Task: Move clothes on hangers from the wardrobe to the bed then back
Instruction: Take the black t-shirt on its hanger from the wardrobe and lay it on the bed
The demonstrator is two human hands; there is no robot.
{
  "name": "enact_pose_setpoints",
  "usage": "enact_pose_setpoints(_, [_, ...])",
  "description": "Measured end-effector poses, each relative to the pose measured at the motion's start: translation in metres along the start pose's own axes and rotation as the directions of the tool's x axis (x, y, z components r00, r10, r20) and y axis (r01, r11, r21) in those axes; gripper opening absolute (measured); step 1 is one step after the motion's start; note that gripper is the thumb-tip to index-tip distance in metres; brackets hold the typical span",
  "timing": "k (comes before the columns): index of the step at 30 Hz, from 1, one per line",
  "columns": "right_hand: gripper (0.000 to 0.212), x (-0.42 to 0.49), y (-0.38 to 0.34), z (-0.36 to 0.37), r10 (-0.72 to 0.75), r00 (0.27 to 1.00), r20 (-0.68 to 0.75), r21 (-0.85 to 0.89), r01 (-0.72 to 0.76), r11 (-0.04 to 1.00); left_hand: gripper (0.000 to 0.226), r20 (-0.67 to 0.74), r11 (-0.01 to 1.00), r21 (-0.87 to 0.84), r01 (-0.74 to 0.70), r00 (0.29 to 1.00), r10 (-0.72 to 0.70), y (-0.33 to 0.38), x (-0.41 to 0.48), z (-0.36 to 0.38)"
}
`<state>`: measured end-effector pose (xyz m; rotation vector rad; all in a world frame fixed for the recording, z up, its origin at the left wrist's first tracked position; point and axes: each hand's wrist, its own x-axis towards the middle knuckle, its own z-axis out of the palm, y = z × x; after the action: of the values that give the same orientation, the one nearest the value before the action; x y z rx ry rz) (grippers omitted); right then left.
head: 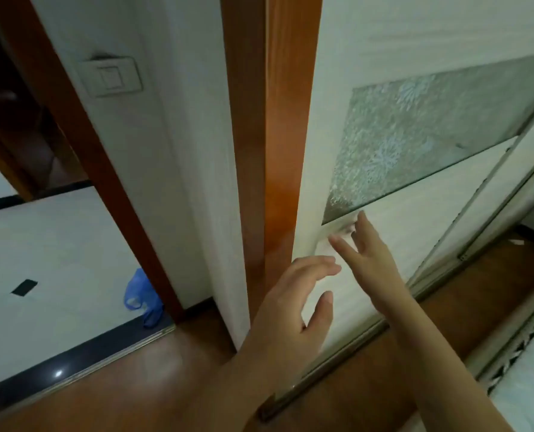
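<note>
Both hands are out in front, empty, against the closed sliding wardrobe door (421, 232). The left hand (290, 316) is nearer the camera and lower, fingers loosely curved with the thumb spread, hovering by the door's left edge; blur hides whether it touches. The right hand (373, 260) is farther up, fingers straight, tips at or on the white face just under the lower left corner of the frosted glass panel (415, 141).

No clothes or hangers show; they are presumably behind this door, beyond both palms.

The door stands tall, its left edge closed against the orange wooden post (268, 135), and its floor track (293, 391) runs off to the right. So I judge the opening lies rightward: the panel has to slide away from the post. The left hand is closer to that free edge and better placed to hook it, while the right lies flat for pushing.

Left of the post, a light switch (113, 77) sits on the wall, and a blue plastic bag (142, 294) lies on the tiles beyond the doorway.
</note>
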<state>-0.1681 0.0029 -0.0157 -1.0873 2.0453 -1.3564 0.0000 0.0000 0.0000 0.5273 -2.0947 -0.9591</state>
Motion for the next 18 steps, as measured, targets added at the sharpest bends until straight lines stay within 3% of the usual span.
enact_pose_setpoints(2, [0.088,0.01,-0.002,0.003,0.018,1.0,-0.008,0.058,-0.017,0.998,0.031,-0.034,0.999,-0.028,-0.032,0.999,0.031,0.003,0.01,-0.001])
enact_pose_setpoints(6, [0.093,0.022,-0.004,0.008,0.066,0.997,-0.027,-0.009,-0.067,0.998,0.032,-0.109,0.984,-0.018,-0.178,0.979,0.175,0.001,0.029,0.003])
enact_pose_setpoints(13, [0.101,0.038,0.002,-0.009,0.053,0.995,-0.079,-0.065,-0.058,0.996,0.035,-0.164,0.957,0.12,-0.264,0.945,0.282,-0.001,0.051,0.014])
enact_pose_setpoints(18, [0.09,0.049,0.009,-0.035,0.058,0.995,-0.086,-0.091,-0.066,0.994,0.036,-0.225,0.914,0.232,-0.332,0.896,0.382,0.0,0.069,0.024])
